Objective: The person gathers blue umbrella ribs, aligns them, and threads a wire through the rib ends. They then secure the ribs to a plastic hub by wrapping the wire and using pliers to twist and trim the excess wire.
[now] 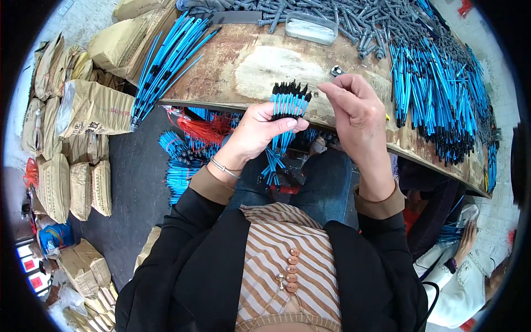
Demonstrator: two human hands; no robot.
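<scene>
My left hand (264, 127) is closed around a bunch of thin blue rods with black ends (290, 102). Their black tips point up and away from me, and the lower ends fan out below the hand over my lap. Just right of the bunch, apart from it, is my right hand (359, 110). Its thumb and fingers are drawn together as in a pinch; whether something small is between them cannot be made out. Beyond the hands on the wooden table (221, 66) lies a small metal piece (337, 71).
Blue rods (431, 94) are heaped on the table's right, others (166, 66) lie at its left corner. Grey plastic parts (365, 22) and a clear tray (311, 27) are at the back. Paper sacks (94, 108) stand left. A co-worker's hand (467, 243) shows at lower right.
</scene>
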